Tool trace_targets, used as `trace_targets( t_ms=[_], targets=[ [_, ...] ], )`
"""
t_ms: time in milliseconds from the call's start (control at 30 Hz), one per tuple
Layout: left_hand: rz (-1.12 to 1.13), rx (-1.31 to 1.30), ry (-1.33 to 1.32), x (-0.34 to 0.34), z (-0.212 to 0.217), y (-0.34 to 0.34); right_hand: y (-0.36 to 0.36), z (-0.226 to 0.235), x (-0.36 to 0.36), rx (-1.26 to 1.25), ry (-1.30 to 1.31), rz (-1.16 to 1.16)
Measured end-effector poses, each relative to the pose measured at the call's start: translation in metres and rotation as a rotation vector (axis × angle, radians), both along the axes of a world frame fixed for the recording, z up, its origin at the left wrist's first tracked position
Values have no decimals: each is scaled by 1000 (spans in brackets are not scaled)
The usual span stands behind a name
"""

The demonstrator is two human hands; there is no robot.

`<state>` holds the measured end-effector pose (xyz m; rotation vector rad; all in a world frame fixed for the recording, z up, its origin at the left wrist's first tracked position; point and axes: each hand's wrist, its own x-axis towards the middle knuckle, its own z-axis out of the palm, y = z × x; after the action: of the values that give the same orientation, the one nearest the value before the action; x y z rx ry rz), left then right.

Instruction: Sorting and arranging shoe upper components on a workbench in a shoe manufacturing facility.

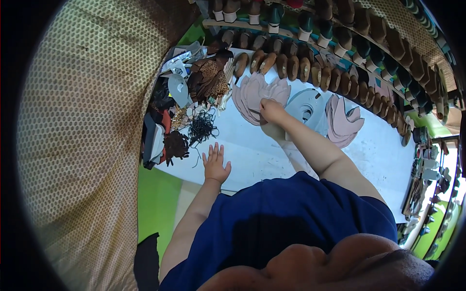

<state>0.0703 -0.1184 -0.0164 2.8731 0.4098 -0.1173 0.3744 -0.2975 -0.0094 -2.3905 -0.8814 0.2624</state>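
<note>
My left hand (216, 165) lies flat with fingers spread on the white table's near edge, holding nothing, just below a tangle of black cords (202, 127). My right hand (273, 112) reaches across to a fan of thin pale pink cut pieces (252, 94), which look like shoe parts. Its fingers are closed at the inner edge of the fan, on what seems to be one pink piece; the fingertips are partly hidden. Right of this hand sits a pale grey-blue plate-like object (296, 103) with a dark hole. Beyond it is a second pink fan of pieces (343, 123).
Brown wooden shoe lasts (305, 69) line the table's far edge, with shelves of heeled shoes (305, 26) above. At the left lie brown and leopard-print strips (211, 77), a dark brown bundle (176, 144) and scraps. A patterned curtain (92, 136) hangs left of the white table (374, 169).
</note>
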Motion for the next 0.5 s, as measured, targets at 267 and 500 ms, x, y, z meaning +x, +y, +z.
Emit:
trace_targets(
  t_ms=[267, 500],
  targets=[
    [11, -12, 18, 0, 4, -1, 0, 33, 39, 136, 36, -115],
    [2, -14, 27, 4, 6, -1, -22, 26, 137, -86, -167, -208]
  ],
)
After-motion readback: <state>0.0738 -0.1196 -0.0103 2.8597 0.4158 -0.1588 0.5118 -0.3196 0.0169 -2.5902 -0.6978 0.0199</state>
